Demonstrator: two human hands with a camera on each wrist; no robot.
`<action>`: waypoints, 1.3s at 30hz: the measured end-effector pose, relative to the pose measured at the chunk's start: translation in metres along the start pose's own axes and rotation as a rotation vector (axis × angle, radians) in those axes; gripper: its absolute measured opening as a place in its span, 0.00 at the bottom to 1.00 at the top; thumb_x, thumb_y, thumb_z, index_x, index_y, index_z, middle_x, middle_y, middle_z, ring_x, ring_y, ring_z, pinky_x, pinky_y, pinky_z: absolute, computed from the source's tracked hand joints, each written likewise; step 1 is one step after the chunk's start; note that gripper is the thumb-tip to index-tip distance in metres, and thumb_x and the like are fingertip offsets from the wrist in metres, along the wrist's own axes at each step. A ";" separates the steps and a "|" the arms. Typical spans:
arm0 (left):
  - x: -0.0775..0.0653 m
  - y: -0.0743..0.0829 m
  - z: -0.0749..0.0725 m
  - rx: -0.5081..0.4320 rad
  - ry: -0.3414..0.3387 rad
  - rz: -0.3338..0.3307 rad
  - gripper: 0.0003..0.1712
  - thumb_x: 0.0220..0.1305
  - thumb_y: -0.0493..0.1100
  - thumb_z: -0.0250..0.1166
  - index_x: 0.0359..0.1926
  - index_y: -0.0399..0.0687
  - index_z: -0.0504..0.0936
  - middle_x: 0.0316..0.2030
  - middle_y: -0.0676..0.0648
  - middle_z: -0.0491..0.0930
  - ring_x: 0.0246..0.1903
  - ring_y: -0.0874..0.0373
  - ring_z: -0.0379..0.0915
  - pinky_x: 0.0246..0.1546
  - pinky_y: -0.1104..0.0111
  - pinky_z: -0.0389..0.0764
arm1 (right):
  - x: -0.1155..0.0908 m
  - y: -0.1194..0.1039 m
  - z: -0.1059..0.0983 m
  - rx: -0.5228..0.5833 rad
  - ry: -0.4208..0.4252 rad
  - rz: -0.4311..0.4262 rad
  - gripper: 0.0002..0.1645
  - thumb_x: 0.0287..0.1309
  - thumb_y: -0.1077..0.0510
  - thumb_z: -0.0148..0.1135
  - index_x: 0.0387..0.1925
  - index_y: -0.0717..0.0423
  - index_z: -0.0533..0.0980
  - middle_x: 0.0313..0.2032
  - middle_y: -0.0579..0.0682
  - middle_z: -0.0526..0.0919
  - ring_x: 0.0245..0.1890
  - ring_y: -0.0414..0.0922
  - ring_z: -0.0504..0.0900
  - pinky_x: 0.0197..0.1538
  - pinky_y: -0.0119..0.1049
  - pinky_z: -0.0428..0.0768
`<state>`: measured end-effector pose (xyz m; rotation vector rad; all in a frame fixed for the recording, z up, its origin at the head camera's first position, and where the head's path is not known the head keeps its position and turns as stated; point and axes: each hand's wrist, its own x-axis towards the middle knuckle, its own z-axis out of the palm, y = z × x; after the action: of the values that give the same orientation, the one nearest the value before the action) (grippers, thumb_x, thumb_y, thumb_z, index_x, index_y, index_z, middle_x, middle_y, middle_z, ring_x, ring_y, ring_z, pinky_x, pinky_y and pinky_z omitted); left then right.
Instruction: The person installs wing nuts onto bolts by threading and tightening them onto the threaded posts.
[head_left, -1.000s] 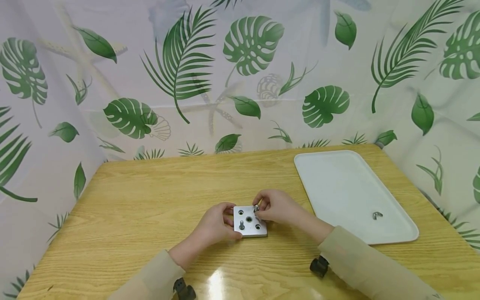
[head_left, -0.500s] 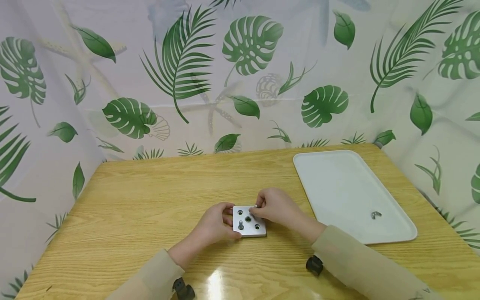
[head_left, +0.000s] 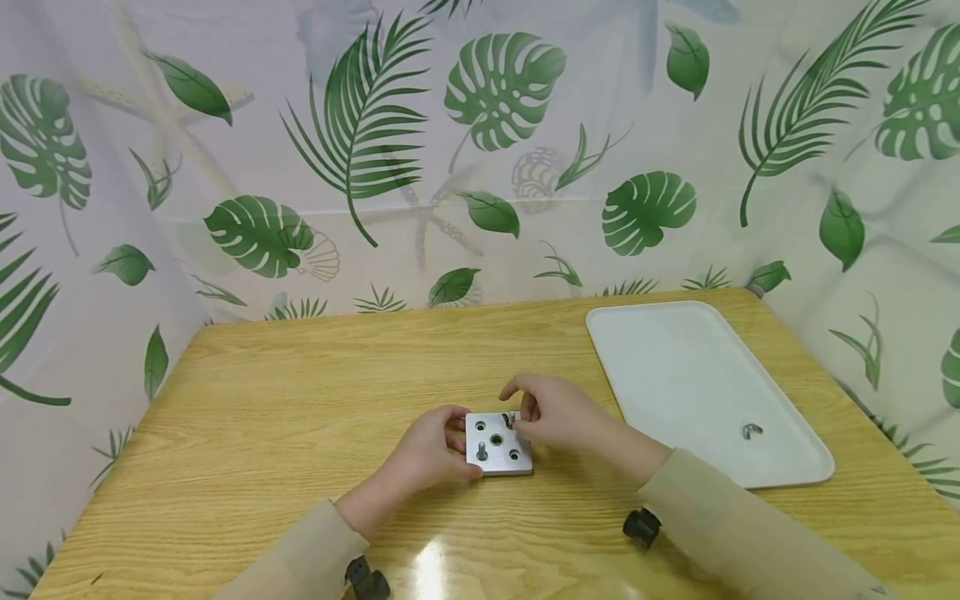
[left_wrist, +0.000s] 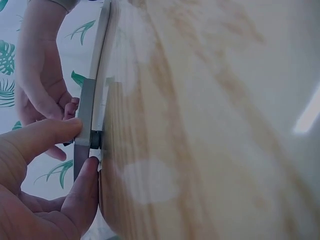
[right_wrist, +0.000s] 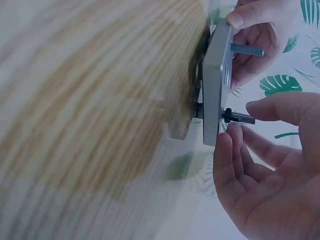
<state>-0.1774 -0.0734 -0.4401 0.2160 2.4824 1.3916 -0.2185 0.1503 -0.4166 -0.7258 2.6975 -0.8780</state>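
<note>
On a wood-grain table (head_left: 322,383), a little below the middle of the head view: a small square metal plate (head_left: 497,462) with three bare holes and two upright bolts. No nut on the near-left bolt (right_wrist: 248,49); low on the far-right bolt (right_wrist: 243,119), a dark fitting (right_wrist: 227,115), nut-like but too small to make out fully.

Around that fitting, the right hand (head_left: 558,412), forefinger raised, thumb and fingers parted; contact by a fingertip impossible to tell. At the opposite edge, the left hand (head_left: 429,450), pinching the plate, thumb above, fingertip below.

Probable step in hand: turning the fitting on the far-right bolt, in a direction not readable here. Apparent call for the next move: a fresh thumb-and-finger hold, a short twist, a steady left-hand grip against the plate's swinging.

Under the plate, a narrow gap with a dark foot (left_wrist: 95,139). To the left and beyond, broad wood up to the leaf-print cloth (head_left: 420,150). To the right, well apart, a white tray (head_left: 675,358) with a winged metal piece (head_left: 752,431); across its near-left corner in this view, the right sleeve (head_left: 750,529), with the raised rim as a limit for sideways movement.
</note>
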 end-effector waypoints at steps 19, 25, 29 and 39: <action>-0.001 0.002 -0.002 -0.002 -0.004 0.012 0.48 0.48 0.28 0.82 0.70 0.27 0.71 0.57 0.37 0.81 0.43 0.57 0.81 0.45 0.65 0.85 | 0.004 -0.008 0.010 -0.149 0.058 0.062 0.10 0.65 0.55 0.73 0.29 0.52 0.80 0.21 0.43 0.77 0.22 0.37 0.71 0.28 0.29 0.68; -0.002 0.001 -0.002 0.001 -0.002 0.011 0.48 0.48 0.28 0.82 0.70 0.28 0.71 0.58 0.37 0.81 0.43 0.57 0.81 0.45 0.66 0.85 | 0.005 -0.011 0.014 -0.303 0.112 0.083 0.19 0.65 0.52 0.72 0.22 0.49 0.74 0.19 0.43 0.75 0.21 0.39 0.69 0.27 0.31 0.65; -0.002 0.002 -0.002 -0.003 -0.001 0.014 0.48 0.48 0.28 0.82 0.70 0.27 0.71 0.58 0.37 0.81 0.43 0.56 0.81 0.45 0.65 0.85 | 0.002 -0.007 0.013 -0.227 0.108 0.092 0.16 0.64 0.48 0.74 0.28 0.51 0.78 0.21 0.43 0.77 0.21 0.39 0.71 0.27 0.31 0.67; -0.001 0.001 -0.001 -0.007 0.000 0.004 0.47 0.48 0.28 0.83 0.70 0.27 0.72 0.57 0.38 0.82 0.44 0.56 0.82 0.45 0.66 0.85 | -0.001 0.004 0.006 0.110 0.014 0.042 0.16 0.63 0.64 0.68 0.52 0.61 0.84 0.30 0.48 0.81 0.27 0.38 0.74 0.31 0.29 0.73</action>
<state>-0.1769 -0.0737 -0.4391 0.2201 2.4781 1.4011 -0.2169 0.1508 -0.4244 -0.6399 2.6418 -1.0153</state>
